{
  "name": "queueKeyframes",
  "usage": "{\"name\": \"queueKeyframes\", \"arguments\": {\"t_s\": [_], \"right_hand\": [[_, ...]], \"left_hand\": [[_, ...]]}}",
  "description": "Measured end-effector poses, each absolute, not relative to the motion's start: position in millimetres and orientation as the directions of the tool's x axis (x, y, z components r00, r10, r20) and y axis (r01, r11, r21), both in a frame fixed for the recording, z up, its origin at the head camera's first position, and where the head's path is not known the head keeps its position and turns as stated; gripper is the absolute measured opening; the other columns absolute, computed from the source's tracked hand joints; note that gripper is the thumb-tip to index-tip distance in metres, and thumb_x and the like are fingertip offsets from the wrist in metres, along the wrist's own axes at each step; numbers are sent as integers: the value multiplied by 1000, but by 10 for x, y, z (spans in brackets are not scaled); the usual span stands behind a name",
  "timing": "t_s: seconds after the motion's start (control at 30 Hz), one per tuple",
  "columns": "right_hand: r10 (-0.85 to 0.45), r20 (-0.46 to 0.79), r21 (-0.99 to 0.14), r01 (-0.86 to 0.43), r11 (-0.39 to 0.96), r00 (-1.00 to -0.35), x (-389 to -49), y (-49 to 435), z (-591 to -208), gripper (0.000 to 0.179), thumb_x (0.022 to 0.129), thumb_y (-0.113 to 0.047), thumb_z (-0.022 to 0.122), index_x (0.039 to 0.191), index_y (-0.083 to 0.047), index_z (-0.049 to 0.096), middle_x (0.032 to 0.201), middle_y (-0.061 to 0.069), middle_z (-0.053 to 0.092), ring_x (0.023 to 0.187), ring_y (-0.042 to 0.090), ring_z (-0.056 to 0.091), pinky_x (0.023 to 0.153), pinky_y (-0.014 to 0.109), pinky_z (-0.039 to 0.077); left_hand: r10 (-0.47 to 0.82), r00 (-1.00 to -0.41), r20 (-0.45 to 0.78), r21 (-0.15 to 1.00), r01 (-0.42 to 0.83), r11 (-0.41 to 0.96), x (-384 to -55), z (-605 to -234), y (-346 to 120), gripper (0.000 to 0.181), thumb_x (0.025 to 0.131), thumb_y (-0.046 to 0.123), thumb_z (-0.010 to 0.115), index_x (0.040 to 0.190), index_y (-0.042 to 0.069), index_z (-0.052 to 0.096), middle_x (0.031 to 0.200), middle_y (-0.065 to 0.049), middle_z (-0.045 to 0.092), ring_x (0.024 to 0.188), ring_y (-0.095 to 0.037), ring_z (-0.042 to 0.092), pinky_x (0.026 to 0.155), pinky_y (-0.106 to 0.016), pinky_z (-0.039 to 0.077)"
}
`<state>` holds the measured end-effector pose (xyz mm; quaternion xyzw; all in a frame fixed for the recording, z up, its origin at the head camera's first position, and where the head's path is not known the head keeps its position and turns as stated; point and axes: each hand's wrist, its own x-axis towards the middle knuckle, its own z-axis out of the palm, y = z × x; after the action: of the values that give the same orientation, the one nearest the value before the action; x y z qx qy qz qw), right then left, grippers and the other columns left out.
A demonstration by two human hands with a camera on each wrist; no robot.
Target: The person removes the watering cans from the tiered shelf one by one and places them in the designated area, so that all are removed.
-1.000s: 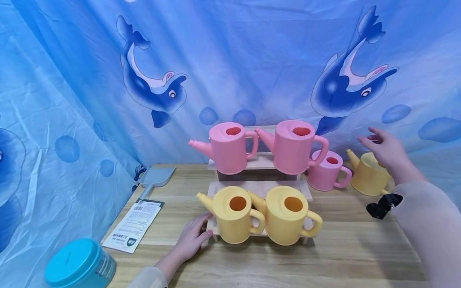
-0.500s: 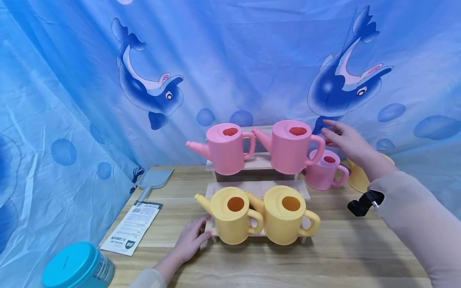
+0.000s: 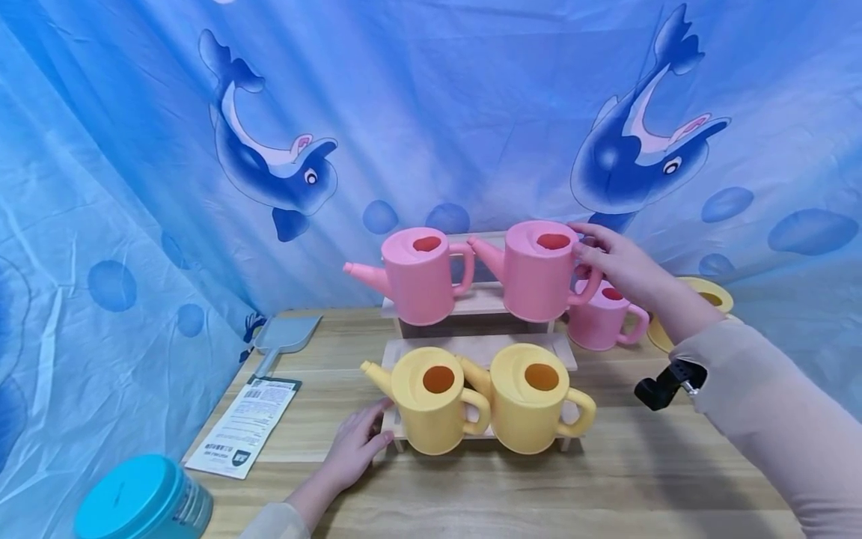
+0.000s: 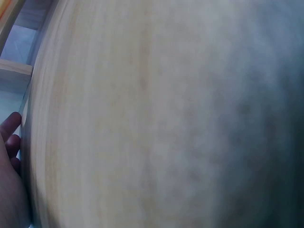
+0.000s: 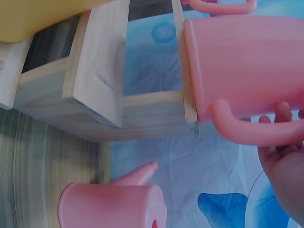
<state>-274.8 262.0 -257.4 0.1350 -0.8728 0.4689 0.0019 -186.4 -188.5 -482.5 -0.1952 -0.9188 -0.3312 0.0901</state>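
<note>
Head view has the right grip (image 3: 619, 262) up at the handle of a rounded pink plastic-looking watering can (image 3: 539, 281), which stands upright at the right end of the top step of a pale wooden stand (image 3: 465, 349). Fingers are loosely bent there, but honestly I can't tell if they've got hold of it or are just touching. Left grip (image 3: 353, 445) rests against the stand's lower left end, fingers relaxed, no can in it.

Progress-wise, I'd call it well along: a matching pink can (image 3: 419, 288) shares the top step, with a pale yellow cylindrical can (image 3: 431, 412) and its yellow twin (image 3: 528, 412) on the lower one. A third pink can (image 3: 599, 326) and a third yellow can (image 3: 663, 329) sit off to the right on the wood-grain desk (image 3: 539, 494), so those look like what's left.

Hard to make out: that last yellow one is mostly behind the beige right sleeve (image 3: 768, 397), the left wrist view is mostly blurry desk, and the turquoise lidded tub (image 3: 138, 498) is cut off at the bottom.
</note>
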Motion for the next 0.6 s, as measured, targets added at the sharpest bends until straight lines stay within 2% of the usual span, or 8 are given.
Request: {"name": "queueKeyframes", "arguments": {"t_s": [0.07,0.27,0.6], "right_hand": [[-231,127,-818,-234,525,-964,-2749,2599,-2581,68,92,-49,50,150,-23,22,123,13,45,104,29,49,82,42,45],[-215,127,-850,-218,480,-968,-2727,2579,-2594,80,88,-43,61,150,-18,17,142,14,34,126,36,32,97,58,33],[-138,140,-813,-194,549,-980,-2633,2711,-2637,80,87,-49,59,151,-20,18,143,15,34,125,39,34,92,58,37]], "left_hand": [[299,-907,296,574,419,703,-1865,-4824,-1885,50,90,30,56,138,14,47,129,-5,55,106,-22,51,93,-57,30],[300,-910,287,583,414,699,-1867,-4815,-1887,51,91,30,56,138,14,46,130,-6,55,108,-23,51,95,-57,29],[303,-910,282,574,413,707,-1863,-4813,-1890,51,91,30,56,138,15,46,133,-6,53,107,-23,50,95,-57,30]]}}
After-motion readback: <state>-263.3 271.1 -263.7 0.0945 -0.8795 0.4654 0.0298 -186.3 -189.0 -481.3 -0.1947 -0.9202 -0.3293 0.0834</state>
